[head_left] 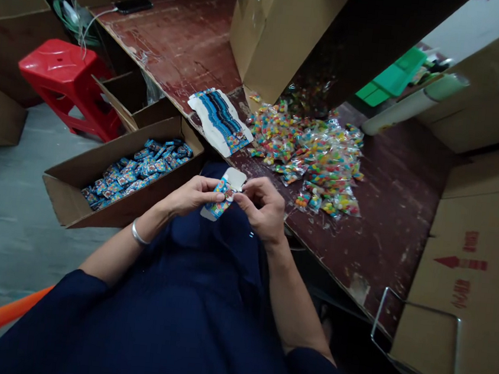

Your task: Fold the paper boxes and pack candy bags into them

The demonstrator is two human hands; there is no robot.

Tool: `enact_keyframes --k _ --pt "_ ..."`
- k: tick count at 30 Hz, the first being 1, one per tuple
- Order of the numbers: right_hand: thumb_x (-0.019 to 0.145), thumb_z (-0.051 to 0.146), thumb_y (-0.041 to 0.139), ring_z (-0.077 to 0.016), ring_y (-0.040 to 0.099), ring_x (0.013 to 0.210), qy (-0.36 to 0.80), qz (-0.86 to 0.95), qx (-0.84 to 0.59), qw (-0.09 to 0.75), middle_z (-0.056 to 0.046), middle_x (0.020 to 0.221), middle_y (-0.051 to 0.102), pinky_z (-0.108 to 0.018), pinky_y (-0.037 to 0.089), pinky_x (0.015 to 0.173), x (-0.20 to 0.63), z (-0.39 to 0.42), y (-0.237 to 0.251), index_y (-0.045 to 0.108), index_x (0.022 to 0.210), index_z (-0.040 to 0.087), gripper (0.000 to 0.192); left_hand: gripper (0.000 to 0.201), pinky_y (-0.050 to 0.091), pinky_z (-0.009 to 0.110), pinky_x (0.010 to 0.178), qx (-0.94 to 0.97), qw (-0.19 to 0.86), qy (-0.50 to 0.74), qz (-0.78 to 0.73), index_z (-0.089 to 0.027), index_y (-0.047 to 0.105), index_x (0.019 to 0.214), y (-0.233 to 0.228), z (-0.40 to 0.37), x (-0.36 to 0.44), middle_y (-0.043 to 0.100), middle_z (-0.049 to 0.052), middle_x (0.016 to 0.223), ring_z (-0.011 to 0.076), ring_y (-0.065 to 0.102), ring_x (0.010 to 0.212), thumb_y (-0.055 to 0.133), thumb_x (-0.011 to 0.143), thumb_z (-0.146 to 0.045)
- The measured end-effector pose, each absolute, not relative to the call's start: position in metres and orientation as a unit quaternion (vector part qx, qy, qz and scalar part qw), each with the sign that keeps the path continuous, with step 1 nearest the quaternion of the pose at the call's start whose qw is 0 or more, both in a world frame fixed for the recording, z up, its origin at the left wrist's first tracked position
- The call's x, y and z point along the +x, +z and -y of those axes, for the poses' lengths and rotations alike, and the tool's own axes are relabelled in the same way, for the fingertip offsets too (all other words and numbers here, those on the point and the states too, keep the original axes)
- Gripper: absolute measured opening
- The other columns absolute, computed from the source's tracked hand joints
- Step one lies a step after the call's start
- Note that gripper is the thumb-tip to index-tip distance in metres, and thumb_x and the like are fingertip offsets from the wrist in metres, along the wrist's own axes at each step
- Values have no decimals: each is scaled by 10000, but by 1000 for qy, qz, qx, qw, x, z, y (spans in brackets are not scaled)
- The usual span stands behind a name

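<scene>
Between my hands, over my lap, is a small blue printed candy box [219,206] with white end flaps spread at both ends. My left hand [197,195] pinches its left side between thumb and fingers. On its other side, my right hand [263,206] has its thumb and bent fingers closed at the upper flap; whether a candy packet is in them I cannot make out. A fanned stack of flat blue-and-white boxes [221,120] lies on the table edge ahead. Right of it is a heap of clear packets of colourful candies [324,153].
At my left, an open carton [117,209] holds many filled blue boxes [139,169]. A red stool [65,75] stands beyond it. Tall cardboard [279,29] rises behind the candy heap. At right are a large carton [473,264] and a metal wire frame [419,306].
</scene>
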State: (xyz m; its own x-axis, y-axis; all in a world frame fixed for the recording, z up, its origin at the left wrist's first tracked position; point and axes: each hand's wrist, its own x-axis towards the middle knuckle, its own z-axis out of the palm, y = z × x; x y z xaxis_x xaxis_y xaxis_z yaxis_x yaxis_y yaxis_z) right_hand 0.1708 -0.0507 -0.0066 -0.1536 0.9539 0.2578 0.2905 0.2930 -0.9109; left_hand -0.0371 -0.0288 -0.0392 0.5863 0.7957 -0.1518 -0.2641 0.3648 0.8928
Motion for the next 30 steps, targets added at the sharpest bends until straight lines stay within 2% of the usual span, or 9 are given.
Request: enact_keyframes --k 4,6,10,12,15,18,22,26,30 --pt "831 463 831 -195 738 923 366 593 -485 528 -34 1029 740 -314 621 801 158 60 -27 649 1170 251 440 440 556 258 712 413 732 428 -332 -136 814 966 -42 31 -29 790 71 901 153 699 737 935 693 -459" --pt "868 451 796 -194 751 905 385 572 -492 531 -43 1038 760 -326 629 828 150 64 -36 687 1115 236 345 433 564 258 712 403 701 472 -350 -132 805 918 -44 34 -22 785 57 864 147 690 720 951 666 -453" --pt "912 459 738 -166 722 735 372 518 -520 568 -14 884 766 -296 612 711 136 66 -45 724 993 214 258 413 572 234 689 392 618 564 -382 -136 746 850 -49 43 -8 748 26 788 129 675 694 942 678 -456" --pt "915 458 732 -165 717 741 357 509 -524 582 -15 889 769 -291 607 704 133 64 -45 743 1022 213 267 424 585 226 713 411 555 605 -395 -159 726 983 -51 47 -5 736 14 834 129 692 734 922 722 -429" --pt "909 440 745 -167 722 799 322 521 -519 596 -21 970 764 -303 619 751 131 60 -47 724 1222 245 370 592 603 226 740 468 487 618 -402 -222 646 1290 -52 49 -6 728 28 1018 125 717 778 891 775 -382" --pt "929 435 724 -183 717 860 278 553 -516 592 -39 1049 748 -343 625 800 134 59 -52 693 1302 274 408 607 621 252 763 519 509 572 -380 -226 627 1369 -53 48 -12 715 61 1148 144 734 816 843 825 -386" --pt "955 428 692 -193 696 863 231 588 -515 579 -41 976 721 -357 606 797 142 60 -53 718 1119 245 247 456 626 289 835 539 587 504 -333 -175 685 1243 -49 43 -20 740 68 1063 201 743 940 820 843 -348" --pt "974 411 662 -216 693 948 194 620 -500 573 -55 988 690 -380 586 844 147 58 -45 641 865 232 211 333 611 269 833 559 602 469 -325 -159 698 1122 -42 43 -21 732 70 1053 180 718 924 812 840 -294" --pt "974 373 671 -217 715 988 240 600 -466 605 -65 1070 699 -386 599 865 142 56 -38 590 950 247 151 339 595 218 771 533 577 516 -341 -178 636 1045 -36 45 -17 668 31 998 149 686 904 845 795 -272"
